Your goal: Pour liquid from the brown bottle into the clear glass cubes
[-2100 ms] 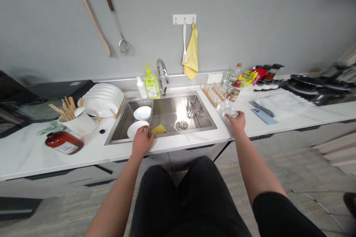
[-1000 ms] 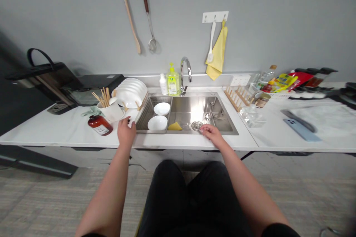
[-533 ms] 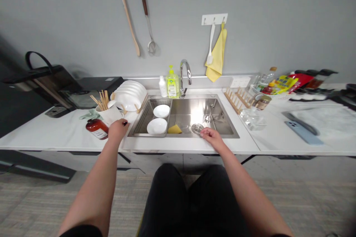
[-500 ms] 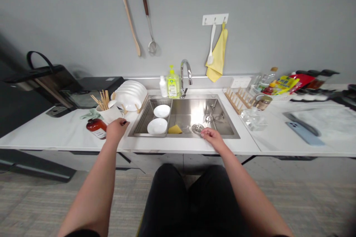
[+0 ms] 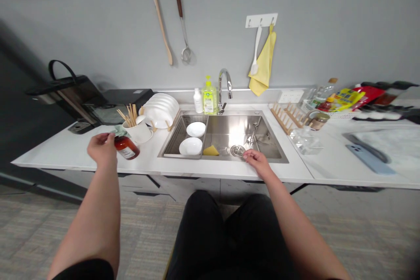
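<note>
Nearest to the camera, the right hand (image 5: 259, 162) rests at about 1 o'clock on the front rim of the steel sink (image 5: 226, 164), with its fingers loosely bent and nothing seen in them. The left hand (image 5: 102, 148) is raised at about 10 o'clock over the white worktop (image 5: 59, 155). It is half closed, and its fingers (image 5: 108, 136) point to a red glass jar (image 5: 126, 147) just beside them; it is hard to tell if they hold some small thing. A green cloth (image 5: 120, 130) lies just behind the jar. Inside the sink are the drain strainer (image 5: 237, 150) and a yellow sponge (image 5: 211, 151), which no hand holds. Two white bowls (image 5: 192, 146) sit in the wire basket (image 5: 173, 140) at the sink's left side. Farther, at 11 o'clock, white plates (image 5: 159, 111) stand in a wooden rack (image 5: 173, 119), beside a white mug (image 5: 139, 132) with chopsticks (image 5: 131, 116). As far as the pictures show, these dishes are already set down, while a clear container (image 5: 305, 144) lies apart on the worktop at 2 o'clock.
</note>
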{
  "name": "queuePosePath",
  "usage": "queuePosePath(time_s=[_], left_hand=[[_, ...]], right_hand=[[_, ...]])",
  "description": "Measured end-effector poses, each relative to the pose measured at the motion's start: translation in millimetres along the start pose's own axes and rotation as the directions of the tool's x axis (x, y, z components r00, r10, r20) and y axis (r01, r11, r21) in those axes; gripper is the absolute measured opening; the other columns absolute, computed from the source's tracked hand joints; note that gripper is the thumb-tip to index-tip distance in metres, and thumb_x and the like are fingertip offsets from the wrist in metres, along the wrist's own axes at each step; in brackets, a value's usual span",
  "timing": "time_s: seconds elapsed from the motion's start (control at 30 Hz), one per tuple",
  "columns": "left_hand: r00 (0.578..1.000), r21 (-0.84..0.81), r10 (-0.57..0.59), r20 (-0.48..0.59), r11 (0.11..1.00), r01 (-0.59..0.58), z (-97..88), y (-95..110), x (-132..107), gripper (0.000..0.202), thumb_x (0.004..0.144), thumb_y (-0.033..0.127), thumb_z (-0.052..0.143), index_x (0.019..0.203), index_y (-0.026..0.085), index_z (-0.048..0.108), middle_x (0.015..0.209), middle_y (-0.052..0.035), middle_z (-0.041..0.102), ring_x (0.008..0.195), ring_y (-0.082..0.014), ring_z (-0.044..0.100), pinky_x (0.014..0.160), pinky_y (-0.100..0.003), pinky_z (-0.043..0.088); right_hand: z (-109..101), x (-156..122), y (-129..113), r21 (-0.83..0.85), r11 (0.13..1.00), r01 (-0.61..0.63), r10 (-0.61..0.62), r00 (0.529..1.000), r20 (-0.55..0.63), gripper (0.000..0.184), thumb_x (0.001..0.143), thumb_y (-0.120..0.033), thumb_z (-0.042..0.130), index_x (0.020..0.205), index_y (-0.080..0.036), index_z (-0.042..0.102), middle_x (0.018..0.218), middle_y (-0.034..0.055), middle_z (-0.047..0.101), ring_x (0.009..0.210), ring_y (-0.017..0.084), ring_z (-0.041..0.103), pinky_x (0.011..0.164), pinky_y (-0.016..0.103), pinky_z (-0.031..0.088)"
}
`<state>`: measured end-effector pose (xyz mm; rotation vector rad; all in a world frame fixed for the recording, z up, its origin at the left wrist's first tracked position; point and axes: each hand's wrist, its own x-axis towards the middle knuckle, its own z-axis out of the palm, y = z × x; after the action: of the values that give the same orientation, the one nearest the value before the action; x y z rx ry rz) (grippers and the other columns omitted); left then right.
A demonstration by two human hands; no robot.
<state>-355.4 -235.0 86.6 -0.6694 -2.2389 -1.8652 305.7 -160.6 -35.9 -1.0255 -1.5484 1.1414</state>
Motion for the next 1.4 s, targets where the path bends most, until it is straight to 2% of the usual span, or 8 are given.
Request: queuePosePath(time_s=[0.47,0.67,0.83,0.93,1.03,1.13,1.23,1.4], left_hand=[[0.983,0.055,0.098,0.153,0.993,-0.107,-3.1,-25.5,-17.6,0.028,0.090,0.022,0.089,0.109,0.013,0.070,0.097,0.0040,0.074,0.091,-0.0142,0.068,0.094,-0.031,0.064],[0.949,0.162,0.219,0.227,0.952,-0.258,-6.0,-34.3,-28.5,0.060,0.080,0.029,0.097,0.130,0.016,0.069,0.120,0.0005,0.075,0.114,-0.0217,0.073,0.118,-0.047,0.061],[0.940,0.212,0.253,0.230,0.929,-0.302,-19.2,-10.3,-50.1,0.064,0.082,0.038,0.094,0.137,0.016,0.068,0.133,-0.0095,0.077,0.127,-0.0335,0.075,0.122,-0.056,0.060],[0.928,0.046,0.321,0.191,0.941,-0.335,-31.9,15.6,-102.7,0.075,0.084,0.052,0.092,0.145,0.018,0.065,0.146,-0.0161,0.074,0.136,-0.0377,0.075,0.113,-0.055,0.068],[0.888,-0.222,0.365,0.279,0.924,-0.310,-46.7,37.0,-198.8,0.077,0.083,0.057,0.094,0.145,0.024,0.062,0.147,-0.0166,0.072,0.140,-0.0407,0.074,0.109,-0.061,0.071],[0.735,-0.479,0.439,0.516,0.860,-0.177,-59.4,51.2,-308.9,0.066,0.085,0.051,0.097,0.140,0.034,0.064,0.149,-0.0156,0.070,0.142,-0.0413,0.074,0.108,-0.064,0.072],[0.560,-0.616,0.502,0.659,0.788,0.017,-65.6,62.1,-391.3,0.060,0.093,0.049,0.093,0.145,0.045,0.063,0.153,-0.0151,0.068,0.147,-0.0403,0.071,0.112,-0.067,0.069],[0.518,-0.678,0.530,0.672,0.721,0.142,-63.4,82.4,-433.0,0.040,0.100,0.051,0.086,0.135,0.043,0.068,0.147,-0.0154,0.069,0.145,-0.0376,0.071,0.115,-0.069,0.066]], right_hand=[[-1.1,-0.5,1.5,0.015,1.000,0.005,-0.005,1.000,-0.005,0.052,0.083,-0.071,0.088,0.094,-0.021,0.079,0.075,0.0018,0.070,0.072,0.021,0.057,0.073,0.035,0.044],[1.4,-2.3,-3.2,0.019,1.000,-0.001,0.001,1.000,-0.018,0.053,0.081,-0.072,0.089,0.093,-0.022,0.079,0.076,0.0021,0.072,0.072,0.020,0.058,0.073,0.035,0.046],[0.4,0.8,-9.4,0.006,1.000,0.011,-0.011,1.000,-0.024,0.054,0.079,-0.074,0.088,0.091,-0.022,0.078,0.076,0.0027,0.072,0.072,0.021,0.060,0.074,0.037,0.049],[6.6,-8.1,-18.8,-0.052,0.998,0.047,-0.049,0.998,-0.043,0.053,0.083,-0.075,0.086,0.090,-0.023,0.077,0.072,0.0019,0.068,0.069,0.022,0.058,0.071,0.038,0.050],[31.8,-43.5,-37.1,-0.128,0.976,0.177,-0.175,0.984,0.029,0.045,0.091,-0.065,0.086,0.111,-0.025,0.081,0.092,0.0071,0.078,0.080,0.026,0.069,0.079,0.042,0.060],[70.2,-98.2,-60.0,-0.122,0.936,0.331,-0.301,0.930,0.212,0.092,0.085,-0.057,0.098,0.166,-0.033,0.061,0.166,0.0151,0.067,0.145,0.040,0.069,0.121,0.059,0.058],[98.0,-143.8,-77.7,-0.112,0.950,0.290,-0.252,0.930,0.268,0.121,0.080,-0.048,0.104,0.181,-0.040,0.038,0.181,0.0137,0.053,0.163,0.044,0.058,0.134,0.066,0.050],[91.5,-172.3,-84.9,-0.196,0.947,0.252,-0.212,0.955,0.205,0.104,0.079,-0.034,0.100,0.170,-0.041,0.051,0.163,0.0126,0.071,0.145,0.045,0.073,0.125,0.067,0.060]])
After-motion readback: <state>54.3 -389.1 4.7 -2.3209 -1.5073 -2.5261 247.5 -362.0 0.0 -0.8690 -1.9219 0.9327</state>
